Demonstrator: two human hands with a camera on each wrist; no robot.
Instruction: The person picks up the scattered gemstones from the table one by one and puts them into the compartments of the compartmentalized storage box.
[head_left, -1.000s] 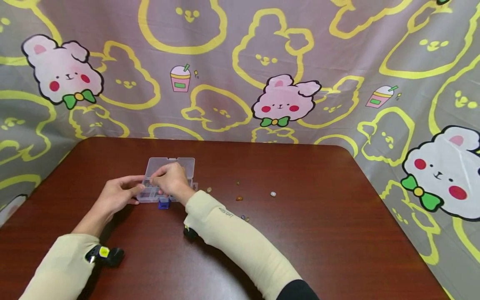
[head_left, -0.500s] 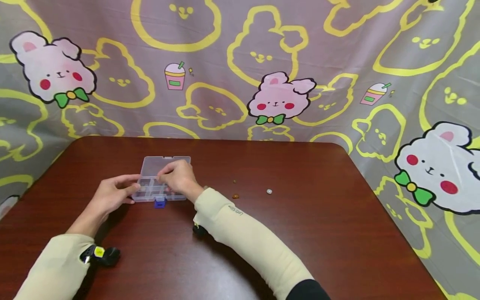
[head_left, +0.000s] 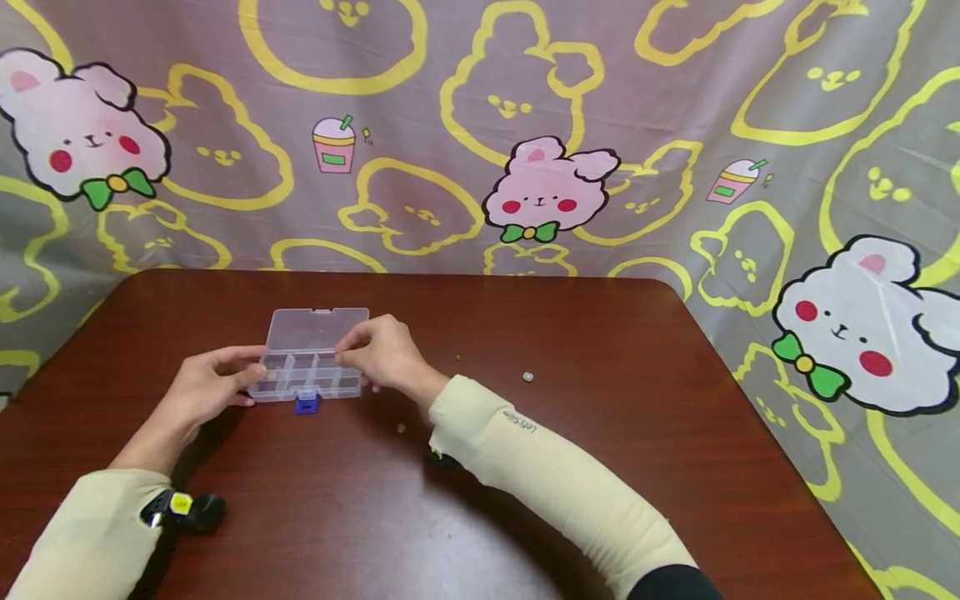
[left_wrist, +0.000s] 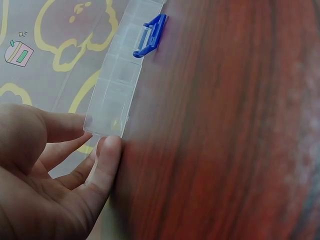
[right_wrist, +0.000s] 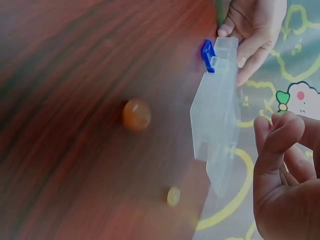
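Note:
A clear compartment box (head_left: 318,332) lies on the table with its lid raised at the back and its blue latch (head_left: 307,406) hanging at the front. My left hand (head_left: 206,387) grips the left end between thumb and fingers. Something small and yellowish (left_wrist: 115,124) shows through the wall near that end. At the box's right end is my right hand (head_left: 390,350), its thumb and fingertips drawn together; whether they pinch anything is hidden. In the right wrist view, an orange bead (right_wrist: 136,115) and a pale yellow bead (right_wrist: 173,196) lie on the table.
To the right of the right hand, a white bead (head_left: 528,377) and a tiny green bead (head_left: 457,357) sit on the brown table (head_left: 600,467). A small yellowish bead (head_left: 401,428) is in front of the box. A patterned cloth (head_left: 420,100) hangs behind the table.
My right hand has moved from over the left compartments to the box's right end, uncovering the dividers. The left hand keeps its grip. The head view has shifted slightly.

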